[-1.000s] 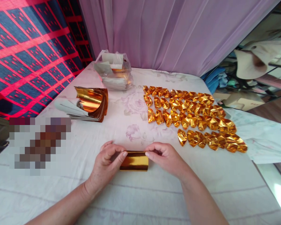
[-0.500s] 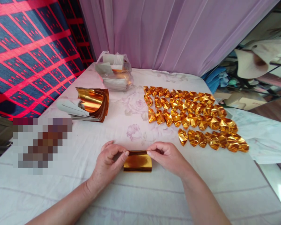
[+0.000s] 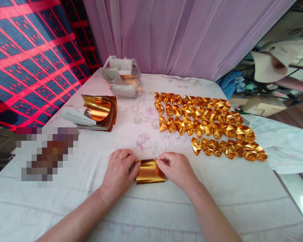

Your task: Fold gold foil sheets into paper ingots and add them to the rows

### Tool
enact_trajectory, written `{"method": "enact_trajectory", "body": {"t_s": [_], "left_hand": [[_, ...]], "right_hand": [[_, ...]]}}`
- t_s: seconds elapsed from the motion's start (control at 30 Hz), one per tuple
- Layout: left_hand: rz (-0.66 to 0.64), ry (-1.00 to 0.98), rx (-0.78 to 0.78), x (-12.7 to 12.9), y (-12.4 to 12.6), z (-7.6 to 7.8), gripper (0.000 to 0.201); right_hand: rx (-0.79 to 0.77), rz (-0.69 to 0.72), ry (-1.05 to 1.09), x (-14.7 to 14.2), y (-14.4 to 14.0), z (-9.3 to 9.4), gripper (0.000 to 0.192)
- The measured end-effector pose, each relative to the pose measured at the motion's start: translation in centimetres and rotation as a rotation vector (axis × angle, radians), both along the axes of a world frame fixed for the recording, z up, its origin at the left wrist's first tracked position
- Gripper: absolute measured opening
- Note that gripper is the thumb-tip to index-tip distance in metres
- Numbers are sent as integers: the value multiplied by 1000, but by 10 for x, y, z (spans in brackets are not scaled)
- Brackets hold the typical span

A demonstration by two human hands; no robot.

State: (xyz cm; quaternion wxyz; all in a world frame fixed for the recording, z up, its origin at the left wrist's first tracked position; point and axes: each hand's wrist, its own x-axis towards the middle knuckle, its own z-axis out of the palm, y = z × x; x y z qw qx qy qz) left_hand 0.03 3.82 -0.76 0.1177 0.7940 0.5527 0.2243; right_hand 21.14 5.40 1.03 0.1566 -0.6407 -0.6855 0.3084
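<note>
A small sheet of gold foil paper (image 3: 150,173) lies on the cloth in front of me, its far edge bent up. My left hand (image 3: 121,169) pinches its far left corner between thumb and finger. At the far right corner, my right hand (image 3: 176,168) grips the same sheet with thumb and fingertips. Several rows of folded gold foil pieces (image 3: 207,129) stand to the right beyond my hands. Left of them is a curled stack of gold foil paper (image 3: 98,109) with white backing.
A clear plastic bag (image 3: 123,79) holding more paper sits at the table's back, before a purple curtain (image 3: 179,37). A flower-patterned cloth (image 3: 146,211) covers the table. A blurred-out patch (image 3: 50,151) lies at left. Beyond the right edge are a cap (image 3: 270,64) and a box (image 3: 262,106).
The foil sheet has shifted slightly right and tilted a little. My left hand has turned more palm-down, its fingers curled at the corner. My right hand has moved slightly left along the edge.
</note>
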Motion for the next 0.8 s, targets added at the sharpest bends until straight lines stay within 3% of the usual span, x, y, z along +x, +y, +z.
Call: {"method": "enact_trajectory", "body": {"t_s": [0.23, 0.47, 0.8], "left_hand": [[32, 93, -3, 3, -1, -1, 17], [59, 36, 5, 2, 0, -4, 3], [-20, -18, 39, -2, 0, -7, 17]], "right_hand": [[19, -28, -147, -6, -1, 1, 15], [30, -33, -276, -12, -2, 3, 14], [6, -45, -330, -11, -2, 3, 15]]}}
